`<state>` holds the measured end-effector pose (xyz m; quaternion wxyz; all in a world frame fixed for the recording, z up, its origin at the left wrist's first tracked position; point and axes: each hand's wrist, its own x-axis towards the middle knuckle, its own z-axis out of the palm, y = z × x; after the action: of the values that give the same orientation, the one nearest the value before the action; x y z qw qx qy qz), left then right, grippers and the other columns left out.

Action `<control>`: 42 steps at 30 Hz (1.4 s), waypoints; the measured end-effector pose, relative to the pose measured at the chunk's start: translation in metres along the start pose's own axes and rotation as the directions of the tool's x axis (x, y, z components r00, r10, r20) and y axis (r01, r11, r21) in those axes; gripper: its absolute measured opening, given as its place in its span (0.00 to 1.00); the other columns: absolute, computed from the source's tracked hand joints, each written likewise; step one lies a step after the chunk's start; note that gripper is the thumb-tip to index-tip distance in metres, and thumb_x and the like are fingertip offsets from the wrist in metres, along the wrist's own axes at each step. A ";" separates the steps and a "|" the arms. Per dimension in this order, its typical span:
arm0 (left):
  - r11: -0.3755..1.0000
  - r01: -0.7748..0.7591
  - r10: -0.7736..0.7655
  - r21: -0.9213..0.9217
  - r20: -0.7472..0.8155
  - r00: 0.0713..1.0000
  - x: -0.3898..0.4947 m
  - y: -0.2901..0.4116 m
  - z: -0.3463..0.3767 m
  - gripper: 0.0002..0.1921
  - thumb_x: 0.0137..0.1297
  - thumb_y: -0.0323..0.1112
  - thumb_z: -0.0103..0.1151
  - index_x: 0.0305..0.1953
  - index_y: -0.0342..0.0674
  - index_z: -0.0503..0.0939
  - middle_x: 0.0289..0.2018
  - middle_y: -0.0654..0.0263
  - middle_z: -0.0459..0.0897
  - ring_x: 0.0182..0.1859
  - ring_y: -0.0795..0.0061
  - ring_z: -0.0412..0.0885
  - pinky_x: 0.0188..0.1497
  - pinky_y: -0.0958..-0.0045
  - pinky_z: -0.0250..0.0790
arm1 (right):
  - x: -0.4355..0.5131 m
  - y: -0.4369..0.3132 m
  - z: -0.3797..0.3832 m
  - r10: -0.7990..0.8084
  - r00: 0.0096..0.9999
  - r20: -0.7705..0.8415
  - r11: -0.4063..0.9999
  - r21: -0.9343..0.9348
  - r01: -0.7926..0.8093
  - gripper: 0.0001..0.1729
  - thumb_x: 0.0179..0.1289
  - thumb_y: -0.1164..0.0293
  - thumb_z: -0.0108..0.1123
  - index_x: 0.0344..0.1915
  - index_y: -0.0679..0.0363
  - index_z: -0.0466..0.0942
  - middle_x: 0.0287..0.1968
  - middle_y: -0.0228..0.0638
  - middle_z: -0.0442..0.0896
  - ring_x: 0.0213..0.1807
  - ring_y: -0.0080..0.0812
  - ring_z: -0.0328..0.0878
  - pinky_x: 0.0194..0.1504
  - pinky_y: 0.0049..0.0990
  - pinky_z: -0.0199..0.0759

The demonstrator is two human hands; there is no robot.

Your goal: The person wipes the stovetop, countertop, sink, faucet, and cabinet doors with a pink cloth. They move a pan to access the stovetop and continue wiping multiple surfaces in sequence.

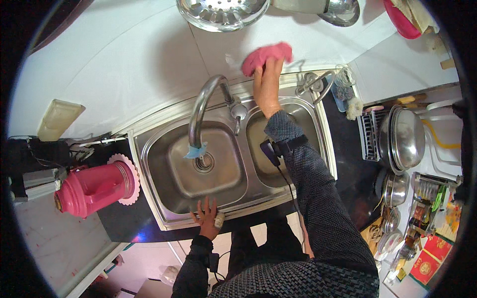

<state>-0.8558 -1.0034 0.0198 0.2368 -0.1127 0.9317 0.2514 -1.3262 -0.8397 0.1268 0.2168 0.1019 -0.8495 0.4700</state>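
Note:
A pink cloth [267, 58] is pressed by my right hand [267, 87] against the white wall [156, 63] behind the sink. That arm reaches over the right basin [262, 160] of the stainless steel double sink. On the sink's front edge rests my left hand [207, 219], its fingers apart and pointing into the left basin [179, 149]. A band or bandage [219, 220] wraps one of its fingers. Between the hands arches a chrome faucet [197, 111], with a light blue cloth or strip [195, 150] tied around its spout.
A pink thermos jug [97, 188] stands left of the sink on a scalloped mat [133, 182]. Scrubbers [344, 80] sit at the back right corner. Metal bowls [404, 138] line the right side. A perforated metal strainer [223, 11] hangs on the wall above.

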 end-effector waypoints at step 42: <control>0.999 -0.040 0.041 0.018 -0.040 0.998 -0.003 -0.011 0.014 0.38 0.71 0.57 0.54 0.77 0.50 0.58 0.81 0.59 0.45 0.81 0.47 0.36 0.71 0.28 0.13 | 0.043 -0.061 0.014 0.360 0.543 0.759 0.050 0.565 -0.823 0.16 0.79 0.73 0.45 0.59 0.68 0.71 0.56 0.46 0.82 0.56 0.43 0.84 0.57 0.42 0.83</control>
<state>-0.8440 -1.0050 0.0064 0.2137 -0.0969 0.9405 0.2456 -1.3453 -0.8828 0.1866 -0.2879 -0.0745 -0.4241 0.8554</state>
